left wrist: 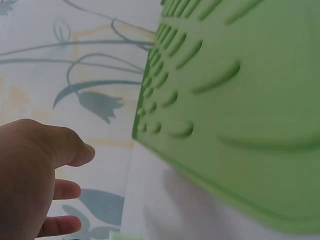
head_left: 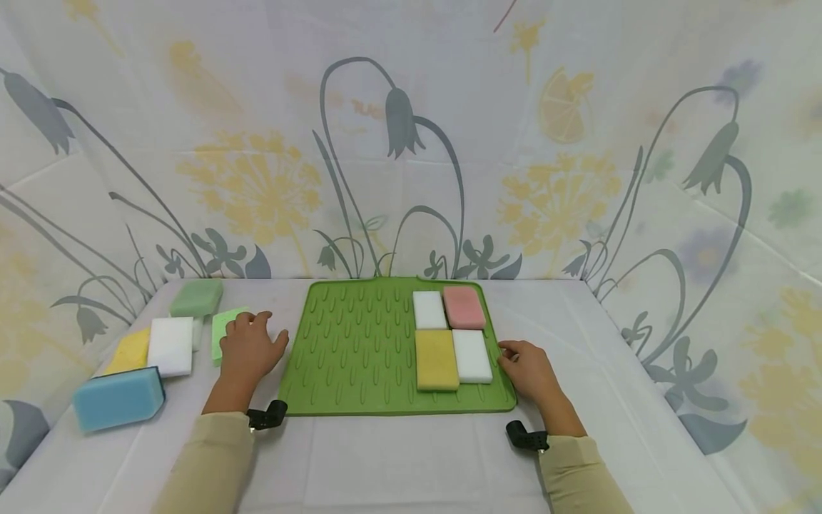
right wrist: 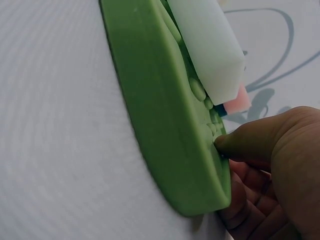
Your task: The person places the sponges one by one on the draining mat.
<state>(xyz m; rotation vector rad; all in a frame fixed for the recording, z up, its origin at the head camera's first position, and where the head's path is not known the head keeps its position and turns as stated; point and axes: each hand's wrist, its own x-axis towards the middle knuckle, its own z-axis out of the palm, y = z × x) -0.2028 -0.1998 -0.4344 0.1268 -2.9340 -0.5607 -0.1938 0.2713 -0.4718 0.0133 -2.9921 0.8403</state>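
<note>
The white-covered table [head_left: 385, 464] carries a green ribbed mat [head_left: 349, 335] at its middle, long axis running left to right. On the mat's right part, four sponges form a block of two by two: a yellow sponge [head_left: 437, 360] and a white sponge [head_left: 473, 357] in the near row, a second white sponge [head_left: 429, 310] and a pink sponge [head_left: 464, 307] behind; the left part shows bare ribs. The right hand [head_left: 529, 368] pinches the mat's right edge, thumb on top, and is well apart from the loose sponges on the left. The left hand [head_left: 249, 348], thumb spread away from loosely bent fingers, shows nothing in its grasp. It is placed over a light green sponge [head_left: 221, 330], which lies on the cloth left of the mat, its long axis running away from the person. The governing relation: this sponge lies beneath and just left of the left hand, clearly the nearer hand, with the mat's left edge near on the thumb side. Contact between fingertips and sponge cannot be determined; the hand covers part of it.
</note>
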